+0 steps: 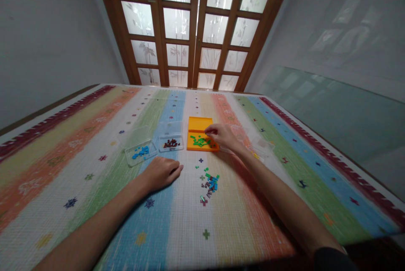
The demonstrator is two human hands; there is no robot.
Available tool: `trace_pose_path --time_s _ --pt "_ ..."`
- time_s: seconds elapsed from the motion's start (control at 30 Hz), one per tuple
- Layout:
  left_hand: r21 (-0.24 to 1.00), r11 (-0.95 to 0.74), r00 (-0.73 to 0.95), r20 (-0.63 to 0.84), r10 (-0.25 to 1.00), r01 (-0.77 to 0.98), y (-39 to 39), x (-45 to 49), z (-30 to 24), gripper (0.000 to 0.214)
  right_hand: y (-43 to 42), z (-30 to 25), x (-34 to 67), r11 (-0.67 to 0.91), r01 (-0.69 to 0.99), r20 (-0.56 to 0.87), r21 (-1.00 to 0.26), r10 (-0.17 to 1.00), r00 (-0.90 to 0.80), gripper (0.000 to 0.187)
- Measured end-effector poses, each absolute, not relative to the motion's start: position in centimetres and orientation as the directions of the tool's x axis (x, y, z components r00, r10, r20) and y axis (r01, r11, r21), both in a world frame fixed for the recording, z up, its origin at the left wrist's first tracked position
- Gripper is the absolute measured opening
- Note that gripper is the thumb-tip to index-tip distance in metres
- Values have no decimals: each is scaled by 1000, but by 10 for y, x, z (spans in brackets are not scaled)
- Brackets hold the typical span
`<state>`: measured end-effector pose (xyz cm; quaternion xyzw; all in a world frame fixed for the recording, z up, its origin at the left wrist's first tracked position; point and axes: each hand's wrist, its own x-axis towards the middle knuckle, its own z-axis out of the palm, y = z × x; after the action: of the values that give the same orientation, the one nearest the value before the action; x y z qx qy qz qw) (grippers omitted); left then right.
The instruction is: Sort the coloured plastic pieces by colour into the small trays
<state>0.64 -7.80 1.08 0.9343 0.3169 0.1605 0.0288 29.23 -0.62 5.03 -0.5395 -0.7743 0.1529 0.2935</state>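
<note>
My right hand (pixel 223 135) reaches over the orange tray (pixel 200 124), its fingers pinched together above the green pieces (pixel 199 140) lying in it. Whether a piece sits in the pinch is too small to tell. My left hand (pixel 163 172) rests flat on the striped cloth, fingers together and holding nothing, just below two clear boxes. A small heap of mixed pieces (pixel 209 183), green, blue and dark, lies on the cloth between my arms.
A clear box with blue pieces (pixel 141 152) and another with dark red pieces (pixel 171 143) stand left of the orange tray. More clear lids or boxes (pixel 261 146) lie beyond my right wrist. The table (pixel 79 144) wears a striped cloth; a wooden door stands behind it.
</note>
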Motion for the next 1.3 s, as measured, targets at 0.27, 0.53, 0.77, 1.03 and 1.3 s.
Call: trace_pose_path --time_s 0.27,0.53,0.77,1.03,1.3 --pt "159 -792 745 275 609 589 -79 6 12 46 -8 45 294 369 773 231 -517 929 -289 30" --pt "127 -796 752 266 603 592 -77 6 12 46 -15 69 294 454 792 221 -409 891 -397 33" --pt "126 -792 754 249 608 597 -79 6 12 47 -45 93 304 657 639 254 -400 749 -612 21" --pt "131 -797 754 264 601 589 -79 7 13 45 -71 57 298 717 505 65 -480 604 -795 23" --pt "115 -785 752 231 618 609 -80 8 13 44 -72 35 289 722 489 111 -489 607 -787 32"
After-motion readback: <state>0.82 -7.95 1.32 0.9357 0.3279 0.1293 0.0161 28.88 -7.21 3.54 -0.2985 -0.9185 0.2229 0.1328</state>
